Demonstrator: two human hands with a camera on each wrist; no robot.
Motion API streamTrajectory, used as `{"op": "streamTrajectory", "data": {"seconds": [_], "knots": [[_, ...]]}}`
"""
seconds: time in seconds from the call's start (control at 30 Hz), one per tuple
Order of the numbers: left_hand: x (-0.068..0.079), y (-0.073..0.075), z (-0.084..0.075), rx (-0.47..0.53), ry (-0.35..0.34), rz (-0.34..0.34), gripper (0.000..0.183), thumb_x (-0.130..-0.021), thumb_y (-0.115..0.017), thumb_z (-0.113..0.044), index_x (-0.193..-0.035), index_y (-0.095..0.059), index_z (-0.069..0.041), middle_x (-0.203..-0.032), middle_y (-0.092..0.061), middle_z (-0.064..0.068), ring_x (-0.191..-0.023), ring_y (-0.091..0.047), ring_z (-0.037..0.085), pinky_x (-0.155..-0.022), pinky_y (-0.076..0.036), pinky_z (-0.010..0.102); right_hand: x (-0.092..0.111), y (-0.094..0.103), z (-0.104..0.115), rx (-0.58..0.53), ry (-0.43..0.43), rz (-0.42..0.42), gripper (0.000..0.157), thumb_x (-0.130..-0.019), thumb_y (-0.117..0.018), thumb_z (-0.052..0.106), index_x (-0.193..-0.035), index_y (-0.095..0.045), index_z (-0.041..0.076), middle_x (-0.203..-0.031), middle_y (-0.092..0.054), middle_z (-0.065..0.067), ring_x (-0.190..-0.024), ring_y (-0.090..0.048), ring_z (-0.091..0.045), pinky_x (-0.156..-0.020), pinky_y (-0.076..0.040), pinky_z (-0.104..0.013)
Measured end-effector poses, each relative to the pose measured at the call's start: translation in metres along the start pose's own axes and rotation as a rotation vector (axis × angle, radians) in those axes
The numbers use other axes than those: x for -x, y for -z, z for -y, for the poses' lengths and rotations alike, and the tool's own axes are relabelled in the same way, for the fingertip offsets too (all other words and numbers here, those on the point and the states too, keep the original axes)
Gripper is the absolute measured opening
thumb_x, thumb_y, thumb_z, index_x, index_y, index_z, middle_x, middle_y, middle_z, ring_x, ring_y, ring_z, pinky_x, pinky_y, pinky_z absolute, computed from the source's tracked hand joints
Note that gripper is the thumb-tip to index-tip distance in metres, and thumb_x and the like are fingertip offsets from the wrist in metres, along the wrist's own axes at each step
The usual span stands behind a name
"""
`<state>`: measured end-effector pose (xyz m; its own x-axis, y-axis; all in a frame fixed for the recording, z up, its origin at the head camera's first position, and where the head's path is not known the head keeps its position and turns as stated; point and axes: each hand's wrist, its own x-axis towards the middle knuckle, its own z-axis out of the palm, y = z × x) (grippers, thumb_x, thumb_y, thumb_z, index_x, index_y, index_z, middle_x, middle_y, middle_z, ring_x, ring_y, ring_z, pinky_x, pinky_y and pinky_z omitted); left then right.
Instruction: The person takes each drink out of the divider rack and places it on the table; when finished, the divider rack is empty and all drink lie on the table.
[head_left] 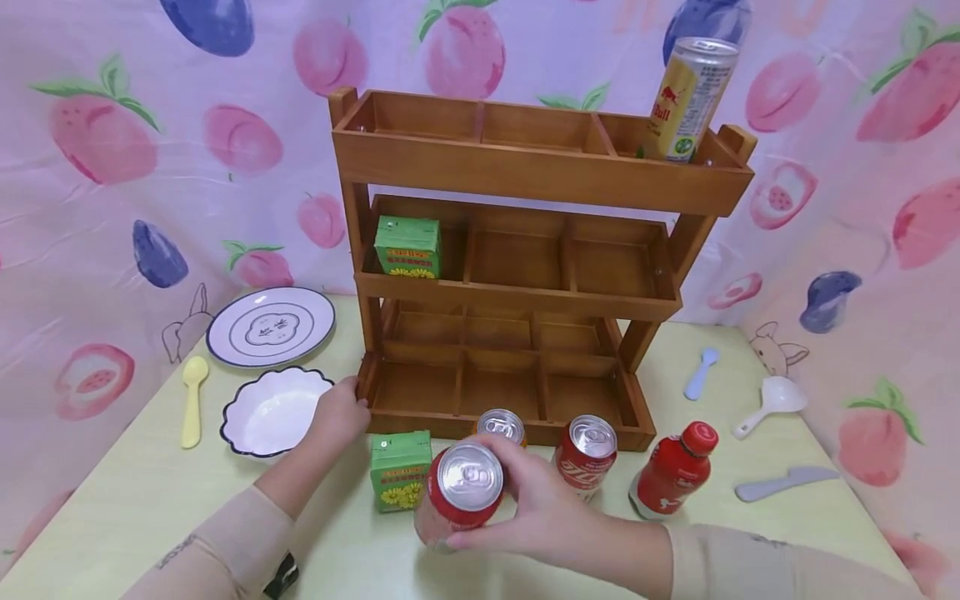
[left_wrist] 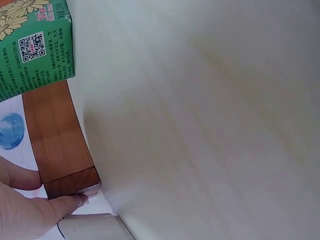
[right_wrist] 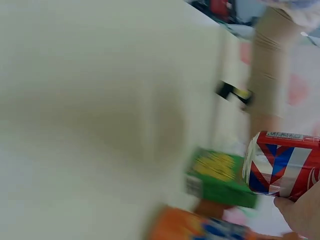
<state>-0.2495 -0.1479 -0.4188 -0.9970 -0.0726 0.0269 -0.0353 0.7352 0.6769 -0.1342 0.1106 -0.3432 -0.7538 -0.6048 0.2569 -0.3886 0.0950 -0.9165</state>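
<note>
At six o'clock in head view, right hand (head_left: 551, 510) held red can (head_left: 450, 504), fingers clamped round it, can tilted above table (head_left: 142, 508). Toward eight o'clock, left hand (head_left: 339, 414) gripped corner of wooden rack (head_left: 540, 173), thumb and fingers pressed either side of wood; white bowl (head_left: 262, 417) stood just beside. Green box (head_left: 401, 475) stood at seven o'clock, near red can. Second can (head_left: 588, 454) stood at five o'clock, red bottle (head_left: 671, 475) at four.
</note>
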Motion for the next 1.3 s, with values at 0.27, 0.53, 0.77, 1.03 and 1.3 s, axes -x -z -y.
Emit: {"op": "streamTrajectory", "data": {"seconds": [0.27,0.53,0.77,1.03,1.3], "knots": [[-0.001,0.000,0.001,0.017,0.007,0.008,0.031,-0.086,-0.045,-0.001,-0.114,-0.047,0.011,-0.099,-0.057,0.026,-0.090,-0.054,0.035,-0.079,-0.045,0.046,0.010,-0.014,-0.042,-0.052,-0.138,0.084,0.064,-0.066,-0.079,0.016,-0.119,-0.044,0.016,-0.112,-0.056,0.001,-0.104,-0.053,-0.016,-0.089,-0.041,-0.025],[0.000,0.001,-0.001,0.018,-0.001,0.006,0.032,-0.086,-0.045,-0.001,-0.115,-0.047,0.012,-0.101,-0.057,0.026,-0.092,-0.054,0.036,-0.080,-0.044,0.046,0.011,-0.014,-0.055,-0.027,-0.200,0.058,0.062,-0.065,-0.080,0.021,-0.116,-0.046,0.018,-0.111,-0.056,0.003,-0.104,-0.053,-0.014,-0.089,-0.040,-0.023],[0.001,0.002,-0.002,0.010,0.008,0.011,0.034,-0.086,-0.044,-0.001,-0.117,-0.045,0.012,-0.102,-0.056,0.027,-0.094,-0.053,0.037,-0.082,-0.043,0.047,0.009,-0.014,-0.061,0.061,-0.229,0.059,0.064,-0.064,-0.081,0.026,-0.117,-0.044,0.020,-0.110,-0.056,0.007,-0.103,-0.052,-0.011,-0.089,-0.041,-0.024],[0.003,0.001,-0.002,0.023,0.014,0.025,0.032,-0.086,-0.044,-0.001,-0.116,-0.046,0.012,-0.102,-0.056,0.027,-0.093,-0.053,0.036,-0.080,-0.044,0.046,0.006,-0.007,-0.039,0.346,-0.214,0.072,0.082,-0.059,-0.079,0.044,-0.127,-0.037,0.025,-0.118,-0.050,0.010,-0.106,-0.048,-0.008,-0.090,-0.040,-0.033],[0.000,0.001,-0.001,-0.006,0.009,0.011,0.030,-0.086,-0.044,-0.001,-0.113,-0.048,0.012,-0.100,-0.057,0.027,-0.091,-0.054,0.036,-0.080,-0.044,0.046,-0.049,0.032,0.043,0.524,0.035,-0.026,0.080,-0.069,-0.069,0.050,-0.133,-0.034,0.018,-0.133,-0.039,0.011,-0.121,-0.035,-0.004,-0.096,-0.033,-0.028]]}}
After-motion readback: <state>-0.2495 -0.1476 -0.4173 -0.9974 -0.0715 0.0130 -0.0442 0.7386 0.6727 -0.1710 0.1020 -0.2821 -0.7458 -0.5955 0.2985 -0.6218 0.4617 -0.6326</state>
